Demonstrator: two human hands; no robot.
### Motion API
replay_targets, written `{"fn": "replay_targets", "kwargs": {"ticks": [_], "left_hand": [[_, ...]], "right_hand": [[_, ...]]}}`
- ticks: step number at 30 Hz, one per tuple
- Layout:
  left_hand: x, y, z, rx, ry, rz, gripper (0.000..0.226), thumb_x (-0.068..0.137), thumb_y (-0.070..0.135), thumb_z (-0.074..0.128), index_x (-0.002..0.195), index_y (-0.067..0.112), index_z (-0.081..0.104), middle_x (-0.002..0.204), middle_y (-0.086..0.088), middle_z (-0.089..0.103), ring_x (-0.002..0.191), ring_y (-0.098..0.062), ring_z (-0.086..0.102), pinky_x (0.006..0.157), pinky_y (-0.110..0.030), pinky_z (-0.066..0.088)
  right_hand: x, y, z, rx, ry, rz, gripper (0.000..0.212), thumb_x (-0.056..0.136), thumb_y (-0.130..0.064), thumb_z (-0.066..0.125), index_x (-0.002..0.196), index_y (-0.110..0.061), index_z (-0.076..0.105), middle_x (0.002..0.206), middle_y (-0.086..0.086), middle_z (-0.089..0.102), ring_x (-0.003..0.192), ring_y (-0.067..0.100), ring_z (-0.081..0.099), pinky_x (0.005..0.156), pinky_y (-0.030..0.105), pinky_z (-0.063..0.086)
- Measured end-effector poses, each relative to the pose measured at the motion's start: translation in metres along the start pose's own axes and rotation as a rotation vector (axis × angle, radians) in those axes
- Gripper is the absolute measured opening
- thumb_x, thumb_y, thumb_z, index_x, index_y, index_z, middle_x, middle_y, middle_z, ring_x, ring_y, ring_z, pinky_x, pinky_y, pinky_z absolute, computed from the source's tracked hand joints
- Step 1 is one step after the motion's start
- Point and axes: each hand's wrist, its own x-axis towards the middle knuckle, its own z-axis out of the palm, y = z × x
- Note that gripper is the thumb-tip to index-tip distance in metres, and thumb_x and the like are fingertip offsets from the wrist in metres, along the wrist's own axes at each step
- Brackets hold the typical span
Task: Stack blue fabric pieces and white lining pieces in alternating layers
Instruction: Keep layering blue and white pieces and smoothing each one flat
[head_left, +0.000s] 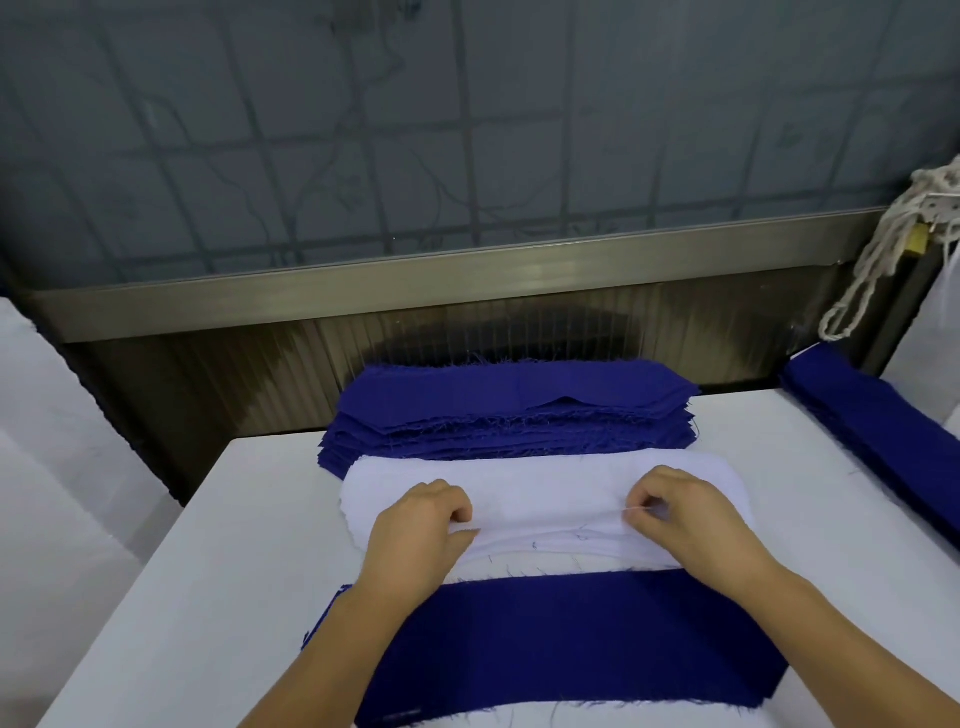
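White lining everywhere in the middle of this table, and both hands are on it. Left hand sits at the near-left part of the white lining pile, fingers curled under, thumb along the near edge, pinching up the top layer. Right hand is over at the right part of the pile, fingers curled in tight, thumb and forefinger nipping the same thin white layer, and you can see that layer's lifted edge drawn taut between the two hands. So both hands are closed on the top lining piece, neither one spread flat.

Just nearer the person, touching the lining pile's front edge, lies the blue fabric piece, flat, frayed threads along its edges, both forearms crossing over it. White shows at its near edge, but how many layers sit under it I cannot tell.

Behind the lining, a thick stack of blue fabric pieces at the table's far edge. Off to the right, a second blue stack, running at an angle. White table underneath it all. A knotted white rope hangs at the far right.
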Motion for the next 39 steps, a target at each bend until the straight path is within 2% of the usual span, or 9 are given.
{"fn": "replay_targets", "kwargs": {"ticks": [7, 13, 17, 20, 26, 31, 33, 35, 39], "left_hand": [[0.006, -0.005, -0.024, -0.247, -0.198, -0.103, 0.023, 0.098, 0.022, 0.051, 0.094, 0.013, 0.071, 0.097, 0.004, 0.067, 0.091, -0.012, 0.06, 0.085, -0.026, 0.048], [-0.001, -0.007, -0.025, -0.047, 0.0, -0.031, 0.029, 0.092, 0.004, 0.053, 0.113, 0.017, 0.069, 0.111, 0.009, 0.06, 0.103, -0.007, 0.054, 0.088, -0.006, 0.033], [-0.011, -0.006, -0.039, 0.009, 0.215, 0.019, 0.025, 0.084, 0.0, 0.066, 0.103, 0.015, 0.074, 0.094, 0.008, 0.058, 0.085, -0.006, 0.051, 0.074, -0.013, 0.041], [-0.025, -0.008, -0.054, -0.121, 0.155, 0.009, 0.028, 0.087, 0.003, 0.065, 0.101, 0.027, 0.072, 0.092, 0.023, 0.056, 0.083, 0.001, 0.055, 0.074, -0.002, 0.04], [-0.053, -0.025, -0.07, -0.302, -0.225, -0.148, 0.028, 0.087, 0.022, 0.066, 0.084, 0.05, 0.066, 0.093, 0.032, 0.062, 0.088, 0.009, 0.057, 0.069, -0.002, 0.044], [-0.058, -0.039, -0.051, -0.224, -0.42, -0.209, 0.008, 0.082, 0.036, 0.067, 0.085, 0.029, 0.067, 0.08, 0.026, 0.059, 0.074, 0.008, 0.055, 0.069, -0.01, 0.045], [-0.059, -0.041, -0.043, -0.229, -0.414, -0.224, 0.019, 0.08, 0.034, 0.066, 0.074, 0.017, 0.059, 0.068, 0.018, 0.049, 0.061, 0.002, 0.047, 0.065, -0.016, 0.041], [-0.059, -0.04, -0.04, -0.245, -0.408, -0.223, 0.017, 0.081, 0.031, 0.065, 0.067, 0.025, 0.058, 0.065, 0.02, 0.054, 0.061, 0.003, 0.05, 0.066, -0.013, 0.042], [-0.053, -0.033, -0.045, -0.245, -0.176, -0.248, 0.021, 0.086, 0.028, 0.064, 0.073, 0.044, 0.061, 0.077, 0.024, 0.064, 0.076, 0.003, 0.06, 0.064, -0.008, 0.046]], "right_hand": [[0.007, -0.002, -0.013, 0.047, -0.101, 0.01, 0.018, 0.093, -0.015, 0.061, 0.083, -0.027, 0.068, 0.091, -0.016, 0.066, 0.087, -0.007, 0.057, 0.078, 0.006, 0.043], [0.003, -0.013, -0.014, 0.089, 0.07, 0.053, 0.019, 0.091, -0.015, 0.061, 0.079, -0.029, 0.062, 0.087, -0.017, 0.064, 0.086, -0.002, 0.058, 0.073, 0.008, 0.045], [-0.01, -0.027, -0.019, -0.076, 0.19, -0.099, 0.014, 0.095, -0.018, 0.055, 0.088, -0.03, 0.055, 0.089, -0.018, 0.058, 0.086, 0.004, 0.056, 0.07, 0.014, 0.043], [-0.025, -0.04, -0.028, -0.106, 0.246, -0.162, 0.015, 0.095, -0.019, 0.053, 0.086, -0.031, 0.053, 0.083, -0.017, 0.058, 0.084, 0.005, 0.055, 0.065, 0.018, 0.045], [-0.052, -0.03, -0.042, 0.059, -0.148, -0.056, 0.015, 0.097, -0.03, 0.051, 0.085, -0.039, 0.052, 0.083, -0.014, 0.063, 0.075, 0.008, 0.059, 0.07, 0.02, 0.048], [-0.053, -0.007, -0.028, 0.197, -0.297, 0.127, 0.012, 0.092, -0.02, 0.063, 0.083, -0.026, 0.065, 0.081, 0.001, 0.068, 0.072, 0.011, 0.057, 0.07, 0.023, 0.043], [-0.055, -0.005, -0.031, 0.19, -0.439, 0.141, 0.012, 0.089, -0.02, 0.067, 0.086, -0.031, 0.068, 0.083, -0.012, 0.069, 0.077, 0.002, 0.06, 0.073, 0.019, 0.044], [-0.055, -0.005, -0.035, 0.1, -0.544, 0.111, 0.027, 0.085, -0.017, 0.069, 0.079, -0.043, 0.066, 0.075, -0.027, 0.064, 0.07, -0.006, 0.057, 0.067, 0.013, 0.042], [-0.052, -0.004, -0.035, 0.079, -0.215, 0.127, 0.013, 0.087, -0.017, 0.067, 0.081, -0.029, 0.065, 0.074, -0.018, 0.065, 0.07, 0.003, 0.06, 0.068, 0.012, 0.045]]}}
